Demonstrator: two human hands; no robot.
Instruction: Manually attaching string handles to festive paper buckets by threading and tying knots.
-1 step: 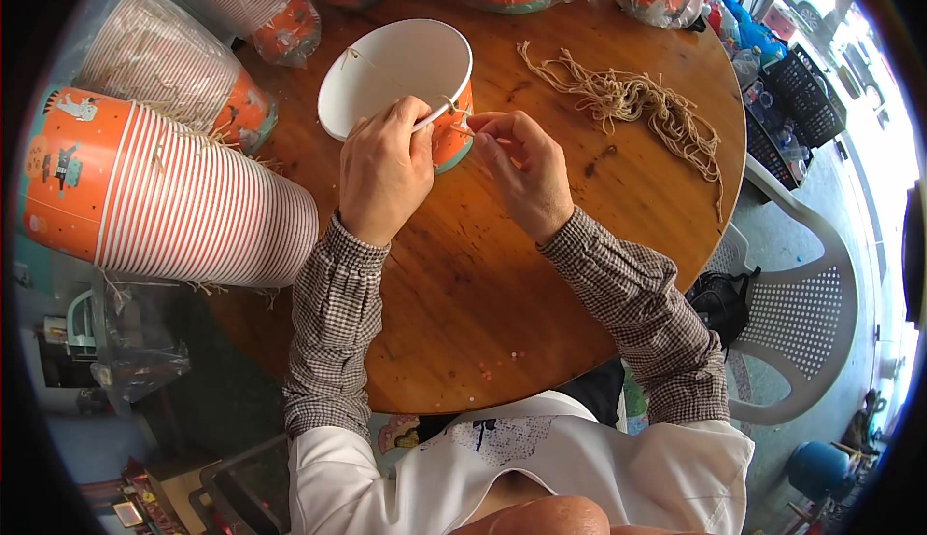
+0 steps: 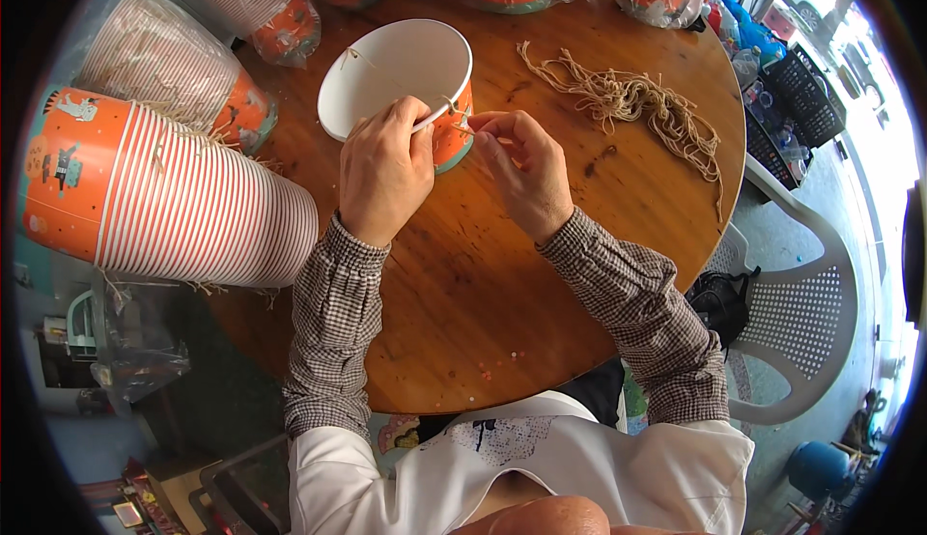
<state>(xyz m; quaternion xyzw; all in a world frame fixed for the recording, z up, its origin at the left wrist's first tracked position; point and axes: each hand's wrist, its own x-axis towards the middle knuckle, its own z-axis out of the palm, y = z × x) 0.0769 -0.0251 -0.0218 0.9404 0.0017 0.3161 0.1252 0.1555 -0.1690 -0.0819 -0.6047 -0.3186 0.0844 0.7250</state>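
Observation:
A paper bucket point(image 2: 410, 57), white inside and orange outside with a green base, lies tilted on the table with its mouth toward me. My left hand point(image 2: 386, 170) is closed on the near part of its rim. Right of it, my right hand point(image 2: 526, 168) pinches the end of a thin cord point(image 2: 463, 128) between thumb and fingertips, close against the bucket's orange wall. The cord comes through the wall near the rim. Another bit of cord shows on the inside at the far left. My left fingers partly hide the rim.
A loose heap of beige cord point(image 2: 642, 100) lies on the round wooden table point(image 2: 502, 313) to the right. A long stack of orange buckets point(image 2: 203, 197) lies at left, with bagged bucket stacks point(image 2: 174, 62) behind. A white plastic chair point(image 2: 801, 303) stands beyond the right edge.

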